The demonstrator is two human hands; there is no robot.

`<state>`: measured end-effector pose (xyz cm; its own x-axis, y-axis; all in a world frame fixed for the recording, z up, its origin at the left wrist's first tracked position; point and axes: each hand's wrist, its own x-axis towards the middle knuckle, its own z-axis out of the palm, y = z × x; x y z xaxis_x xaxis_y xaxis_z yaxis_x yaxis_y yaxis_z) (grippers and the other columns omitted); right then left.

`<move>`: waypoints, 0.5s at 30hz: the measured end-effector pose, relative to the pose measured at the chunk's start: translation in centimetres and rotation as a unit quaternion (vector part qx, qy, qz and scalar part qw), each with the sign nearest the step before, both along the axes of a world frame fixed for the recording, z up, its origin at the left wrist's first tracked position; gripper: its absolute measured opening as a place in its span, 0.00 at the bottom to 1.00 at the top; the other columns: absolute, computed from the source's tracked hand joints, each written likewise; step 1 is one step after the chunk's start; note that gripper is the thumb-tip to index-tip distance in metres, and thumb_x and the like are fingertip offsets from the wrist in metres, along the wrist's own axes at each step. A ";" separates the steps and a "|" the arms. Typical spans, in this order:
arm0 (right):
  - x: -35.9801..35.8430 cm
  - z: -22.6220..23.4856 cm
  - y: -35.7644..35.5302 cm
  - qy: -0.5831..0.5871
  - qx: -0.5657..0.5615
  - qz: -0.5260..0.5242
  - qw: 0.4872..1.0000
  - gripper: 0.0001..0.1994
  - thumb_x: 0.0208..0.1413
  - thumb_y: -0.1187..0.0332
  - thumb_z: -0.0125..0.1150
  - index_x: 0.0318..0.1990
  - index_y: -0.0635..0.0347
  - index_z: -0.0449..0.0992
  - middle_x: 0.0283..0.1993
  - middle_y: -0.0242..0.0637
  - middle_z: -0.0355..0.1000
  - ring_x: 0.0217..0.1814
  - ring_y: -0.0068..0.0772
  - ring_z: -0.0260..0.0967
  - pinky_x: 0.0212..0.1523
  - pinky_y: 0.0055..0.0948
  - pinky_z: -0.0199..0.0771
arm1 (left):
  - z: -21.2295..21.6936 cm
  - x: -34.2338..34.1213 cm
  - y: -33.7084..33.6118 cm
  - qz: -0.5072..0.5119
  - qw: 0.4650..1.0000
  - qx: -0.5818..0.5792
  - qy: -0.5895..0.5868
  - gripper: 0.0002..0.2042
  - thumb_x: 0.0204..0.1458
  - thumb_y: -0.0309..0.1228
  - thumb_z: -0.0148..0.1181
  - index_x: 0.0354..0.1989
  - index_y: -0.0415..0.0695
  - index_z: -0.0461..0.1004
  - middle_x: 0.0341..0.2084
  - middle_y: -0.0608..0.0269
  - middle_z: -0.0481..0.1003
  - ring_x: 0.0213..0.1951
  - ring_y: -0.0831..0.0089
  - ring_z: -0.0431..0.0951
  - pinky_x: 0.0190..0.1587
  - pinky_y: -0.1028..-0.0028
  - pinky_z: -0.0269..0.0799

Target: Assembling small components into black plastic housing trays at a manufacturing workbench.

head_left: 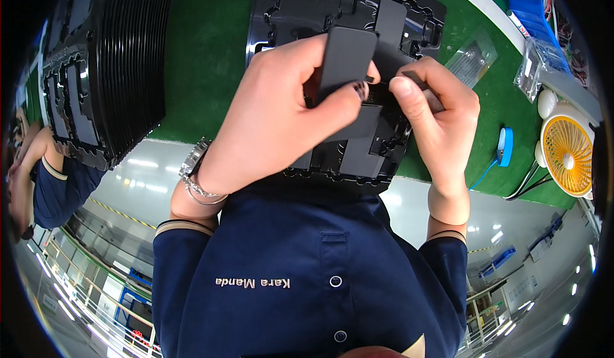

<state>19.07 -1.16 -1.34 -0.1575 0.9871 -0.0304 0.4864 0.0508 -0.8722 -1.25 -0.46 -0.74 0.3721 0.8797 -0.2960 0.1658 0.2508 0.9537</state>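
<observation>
The left hand [281, 112] has its fingers closed around a flat black rectangular part [347, 54], thumb across its lower face, holding it tilted near the centre of view. At 3 o'clock from it, the right hand [441, 112] pinches what looks like a small dark piece; the thumb hides most of it. Both hands hover over a black moulded tray [300, 3] with shaped pockets, lying on the green worktop [204, 51]. At 9 o'clock stands a stack of black trays [125, 57]. At 3 o'clock sit a blue device [505, 147] and a yellow fan [566, 153].
</observation>
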 end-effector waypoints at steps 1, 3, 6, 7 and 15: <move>0.2 -0.1 0.0 0.017 -0.007 -0.010 1.000 0.09 0.55 0.69 0.65 0.30 0.66 0.77 0.22 0.32 0.70 0.20 0.19 0.63 0.21 0.20 0.60 | 0.0 -0.2 0.2 0.003 1.000 -0.009 -0.019 0.08 0.56 0.20 0.54 0.43 0.36 0.74 0.35 0.66 0.77 0.38 0.84 0.74 0.43 0.80 0.70; 0.5 -0.3 0.0 0.040 0.000 -0.026 0.999 0.10 0.57 0.67 0.63 0.30 0.67 0.77 0.22 0.31 0.70 0.21 0.17 0.62 0.22 0.19 0.59 | -0.3 -1.1 1.2 -0.009 0.999 0.025 0.031 0.08 0.57 0.21 0.53 0.44 0.36 0.74 0.36 0.66 0.77 0.39 0.84 0.73 0.45 0.81 0.70; 0.7 -0.4 0.1 0.059 0.005 -0.032 0.998 0.10 0.58 0.68 0.62 0.30 0.66 0.77 0.22 0.31 0.70 0.21 0.17 0.62 0.23 0.19 0.60 | -1.4 -2.1 2.7 0.021 0.996 0.063 0.059 0.16 0.58 0.21 0.52 0.55 0.37 0.67 0.41 0.65 0.76 0.42 0.82 0.74 0.46 0.80 0.69; 0.6 -0.5 0.1 0.062 0.008 -0.030 0.998 0.10 0.58 0.68 0.61 0.30 0.66 0.77 0.22 0.31 0.70 0.21 0.17 0.61 0.23 0.19 0.60 | -1.4 -2.2 3.3 0.030 0.991 0.085 0.096 0.17 0.58 0.21 0.53 0.56 0.38 0.66 0.40 0.64 0.76 0.43 0.82 0.74 0.46 0.79 0.70; 0.4 -0.1 0.1 0.049 -0.018 -0.017 0.998 0.09 0.59 0.69 0.60 0.31 0.66 0.76 0.23 0.32 0.70 0.22 0.19 0.61 0.23 0.21 0.60 | -3.2 -2.8 5.0 0.012 0.848 0.372 0.378 0.21 0.49 0.26 0.64 0.54 0.55 0.73 0.45 0.64 0.73 0.51 0.63 0.70 0.55 0.65 0.65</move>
<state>19.47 -1.08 -1.44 -0.1279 0.9904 -0.0518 0.3988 0.0035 -0.9170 -4.02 4.49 -3.90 0.3022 0.9324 0.1982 0.8035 -0.3611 0.4732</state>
